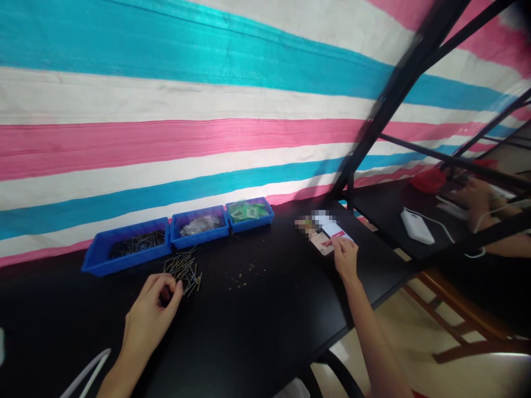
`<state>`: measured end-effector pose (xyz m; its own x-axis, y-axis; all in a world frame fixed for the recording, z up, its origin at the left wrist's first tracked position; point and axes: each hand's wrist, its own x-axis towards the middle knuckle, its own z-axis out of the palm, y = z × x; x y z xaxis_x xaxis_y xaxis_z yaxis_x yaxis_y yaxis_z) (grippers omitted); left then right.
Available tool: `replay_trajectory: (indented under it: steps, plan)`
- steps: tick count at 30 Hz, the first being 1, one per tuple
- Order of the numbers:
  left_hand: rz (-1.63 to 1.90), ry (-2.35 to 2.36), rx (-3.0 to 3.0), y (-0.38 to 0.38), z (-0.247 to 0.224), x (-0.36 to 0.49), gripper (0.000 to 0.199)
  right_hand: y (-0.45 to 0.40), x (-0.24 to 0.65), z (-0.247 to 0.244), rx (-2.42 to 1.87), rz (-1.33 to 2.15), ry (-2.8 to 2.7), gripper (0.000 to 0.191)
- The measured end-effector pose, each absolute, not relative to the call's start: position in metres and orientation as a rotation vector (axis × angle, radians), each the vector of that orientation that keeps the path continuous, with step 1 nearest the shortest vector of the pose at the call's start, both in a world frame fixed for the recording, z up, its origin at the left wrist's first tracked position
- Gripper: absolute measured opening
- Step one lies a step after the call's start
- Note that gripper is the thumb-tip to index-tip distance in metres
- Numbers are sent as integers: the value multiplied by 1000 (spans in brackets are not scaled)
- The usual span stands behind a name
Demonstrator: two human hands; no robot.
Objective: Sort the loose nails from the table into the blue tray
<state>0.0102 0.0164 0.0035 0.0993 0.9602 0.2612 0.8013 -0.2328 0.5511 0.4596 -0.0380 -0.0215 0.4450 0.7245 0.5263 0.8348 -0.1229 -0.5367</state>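
My left hand [151,309] is at the near edge of a loose pile of long, thin screws or nails [185,268], some brassy, some dark. Its fingers curl toward the thumb, and anything between the fingertips is hidden. Farther right, my right hand [345,255] has a finger stretched onto the lit screen of a phone [321,241] lying on the black table [257,320]; the other fingers are bent and grip nothing visible. Part of the phone's screen is pixelated.
Blue bins stand along the striped sheet: one with dark nails or screws [97,257], one with clear plastic bags [199,239], one with green packets [251,224]. Small crumbs [240,276] dot the table. A black metal frame [390,105] rises right; another person's arm [479,202] and white power bank [416,226] are beyond.
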Motion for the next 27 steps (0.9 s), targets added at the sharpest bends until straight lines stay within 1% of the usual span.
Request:
replay_trajectory:
  steps: [7, 12, 22, 27]
  plan:
    - [850, 1766, 2135, 16, 5, 10, 26, -39, 462, -23, -1900, -256, -1234, 39]
    - [835, 1751, 2130, 16, 3, 8, 26, -39, 462, -23, -1880, -225, -1269, 38]
    - [850, 1780, 2123, 18, -2, 6, 26, -37, 462, -23, -1953, -267, -1272, 36]
    - [854, 1786, 2100, 20, -5, 3, 27, -38, 465, -25, -1946, -278, -1213, 40]
